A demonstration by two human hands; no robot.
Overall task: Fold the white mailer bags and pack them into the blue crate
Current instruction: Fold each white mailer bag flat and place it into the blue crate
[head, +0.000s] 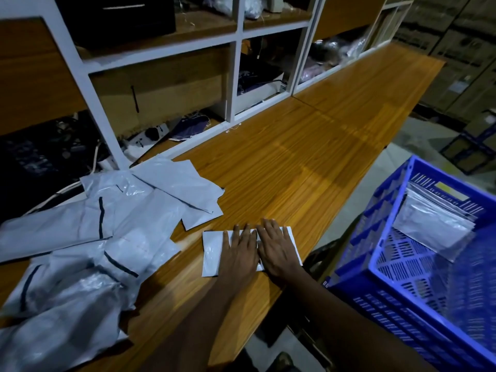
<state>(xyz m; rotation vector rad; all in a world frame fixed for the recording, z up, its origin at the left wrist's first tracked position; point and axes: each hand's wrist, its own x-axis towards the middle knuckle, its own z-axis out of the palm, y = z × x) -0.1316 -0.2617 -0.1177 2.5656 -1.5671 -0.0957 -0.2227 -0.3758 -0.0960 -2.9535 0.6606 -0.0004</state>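
A folded white mailer bag (212, 253) lies flat near the front edge of the wooden table (308, 157). My left hand (239, 253) and my right hand (276, 248) press down on it side by side, fingers straight and spread. A loose pile of unfolded white mailer bags (94, 237) with dark strips covers the table's left side. To the right, beside the table, stands the blue crate (389, 304). Inside it, a stack of folded white mailer bags (432, 224) leans against the far wall.
White-framed shelves (236, 76) with cables, a power strip (150, 134) and bagged goods run along the table's back. Cardboard boxes (456, 49) stand stacked at the far right. The floor shows between table and crate.
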